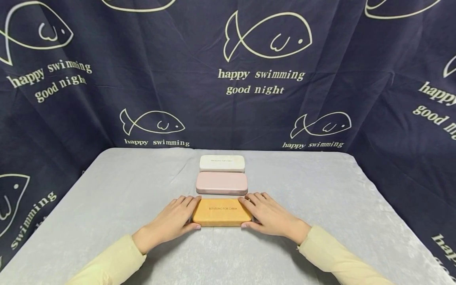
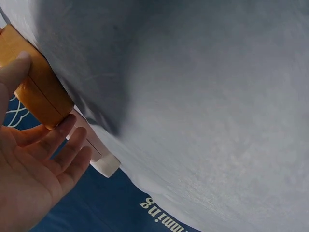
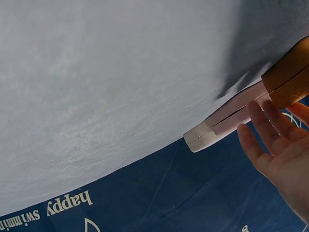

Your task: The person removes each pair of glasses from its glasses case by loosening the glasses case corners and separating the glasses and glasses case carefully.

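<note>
An orange-yellow glasses case (image 1: pixel 222 212) with dark lettering on its lid lies closed near the middle of the table. My left hand (image 1: pixel 172 219) grips its left end, thumb at the near edge and index finger at the far corner. At the opposite end my right hand (image 1: pixel 272 215) holds it the same way. In the left wrist view, the thumb (image 2: pixel 17 70) presses the case's side. The right wrist view shows the other fingers (image 3: pixel 260 128) spread off the case; the right thumb is out of sight there.
Just beyond the orange case lies a pink glasses case (image 1: pixel 221 182), closed. Behind that is a white one (image 1: pixel 222 163) with lettering. All three sit in a column on a pale grey cloth-covered table (image 1: pixel 107 206). A dark blue fish-print curtain (image 1: pixel 199 87) surrounds the table's back and sides.
</note>
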Tool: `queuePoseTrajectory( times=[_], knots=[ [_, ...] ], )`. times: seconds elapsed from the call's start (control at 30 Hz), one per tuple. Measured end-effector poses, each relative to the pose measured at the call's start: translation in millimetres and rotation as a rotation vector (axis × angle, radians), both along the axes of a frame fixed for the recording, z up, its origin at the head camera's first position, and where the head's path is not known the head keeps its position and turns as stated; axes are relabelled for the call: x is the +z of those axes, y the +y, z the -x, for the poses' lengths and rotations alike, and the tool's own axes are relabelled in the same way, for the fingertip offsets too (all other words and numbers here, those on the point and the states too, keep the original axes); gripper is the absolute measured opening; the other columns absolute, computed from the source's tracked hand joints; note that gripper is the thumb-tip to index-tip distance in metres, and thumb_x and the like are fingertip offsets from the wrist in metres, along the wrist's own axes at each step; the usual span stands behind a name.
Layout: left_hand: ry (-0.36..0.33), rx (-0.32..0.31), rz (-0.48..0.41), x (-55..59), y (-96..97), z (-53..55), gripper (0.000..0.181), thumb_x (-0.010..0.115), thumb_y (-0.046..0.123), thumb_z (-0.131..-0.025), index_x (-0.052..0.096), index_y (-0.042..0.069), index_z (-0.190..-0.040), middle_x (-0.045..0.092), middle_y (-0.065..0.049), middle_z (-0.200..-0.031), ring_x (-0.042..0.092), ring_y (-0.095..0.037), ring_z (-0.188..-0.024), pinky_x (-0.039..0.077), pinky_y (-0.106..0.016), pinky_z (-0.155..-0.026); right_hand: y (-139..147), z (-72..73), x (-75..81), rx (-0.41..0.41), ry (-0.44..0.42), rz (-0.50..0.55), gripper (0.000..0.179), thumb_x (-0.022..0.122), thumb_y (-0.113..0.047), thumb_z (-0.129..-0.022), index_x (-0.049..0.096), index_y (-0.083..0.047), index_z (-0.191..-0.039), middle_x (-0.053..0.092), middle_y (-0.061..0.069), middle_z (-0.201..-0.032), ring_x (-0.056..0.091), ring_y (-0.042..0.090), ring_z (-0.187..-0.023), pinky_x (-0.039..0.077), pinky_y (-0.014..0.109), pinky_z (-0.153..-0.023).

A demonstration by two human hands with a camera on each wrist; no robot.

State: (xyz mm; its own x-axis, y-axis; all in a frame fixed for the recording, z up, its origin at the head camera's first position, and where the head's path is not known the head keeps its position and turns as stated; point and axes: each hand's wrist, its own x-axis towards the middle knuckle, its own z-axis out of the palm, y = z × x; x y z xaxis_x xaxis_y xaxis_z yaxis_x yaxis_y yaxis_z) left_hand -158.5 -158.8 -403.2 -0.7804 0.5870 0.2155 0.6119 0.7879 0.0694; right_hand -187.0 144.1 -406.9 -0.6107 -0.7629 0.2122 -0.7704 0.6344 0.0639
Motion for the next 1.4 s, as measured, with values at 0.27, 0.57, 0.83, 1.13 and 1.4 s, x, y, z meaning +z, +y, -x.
queuePoseTrajectory(
  times=[0.27, 0.57, 0.83, 1.13, 1.4],
  knots=[
    [-0.056, -0.025, -0.031, 1.8, -2.0, 1.9, 0.075, 0.068, 0.044, -0.077, 0.041, -0.001, -0.131, 0.056, -0.011, -0.118, 0.053, -0.024, -0.105, 0.045, -0.040, -0.089, 0.4, -0.1, 0.1, 0.028, 0.015, 0.033, 0.070, 0.053, -0.057, -0.083, 0.043, -0.009, -0.133, 0.052, 0.007, -0.124, 0.050, 0.020, -0.109, 0.040, 0.038, -0.094],
    [-0.090, -0.027, -0.057, -1.8, -3.2, 3.3, 0.075, 0.066, 0.045, -0.079, 0.039, 0.000, -0.132, 0.057, -0.012, -0.120, 0.054, -0.023, -0.105, 0.045, -0.040, -0.090, 0.0, -0.6, -0.6, 0.050, 0.014, 0.060, 0.067, 0.059, -0.052, -0.082, 0.046, -0.009, -0.132, 0.053, 0.007, -0.121, 0.052, 0.020, -0.107, 0.042, 0.039, -0.094],
    [-0.095, -0.039, -0.079, -3.4, -2.8, 5.0, 0.073, 0.068, 0.043, -0.078, 0.039, 0.000, -0.130, 0.056, -0.011, -0.120, 0.054, -0.022, -0.105, 0.045, -0.039, -0.090, -1.7, 0.6, 2.0, 0.063, -0.031, 0.070, 0.066, 0.061, -0.050, -0.081, 0.047, -0.007, -0.130, 0.054, 0.009, -0.121, 0.053, 0.022, -0.110, 0.042, 0.038, -0.097],
    [-0.075, -0.032, -0.067, -5.5, -3.4, 6.1, 0.075, 0.068, 0.045, -0.077, 0.040, 0.000, -0.130, 0.055, -0.010, -0.120, 0.053, -0.021, -0.104, 0.045, -0.038, -0.090, -2.0, 2.7, 2.5, 0.094, -0.030, 0.095, 0.064, 0.063, -0.047, -0.081, 0.050, -0.005, -0.127, 0.055, 0.010, -0.118, 0.054, 0.021, -0.107, 0.043, 0.037, -0.095],
    [-0.057, -0.029, -0.055, -6.7, -2.6, 6.5, 0.075, 0.069, 0.045, -0.077, 0.040, 0.000, -0.129, 0.055, -0.009, -0.119, 0.053, -0.020, -0.102, 0.045, -0.037, -0.089, -2.3, 3.1, 0.7, 0.085, -0.015, 0.110, 0.063, 0.063, -0.046, -0.080, 0.051, -0.005, -0.126, 0.057, 0.009, -0.115, 0.054, 0.020, -0.105, 0.044, 0.037, -0.091]
  ],
)
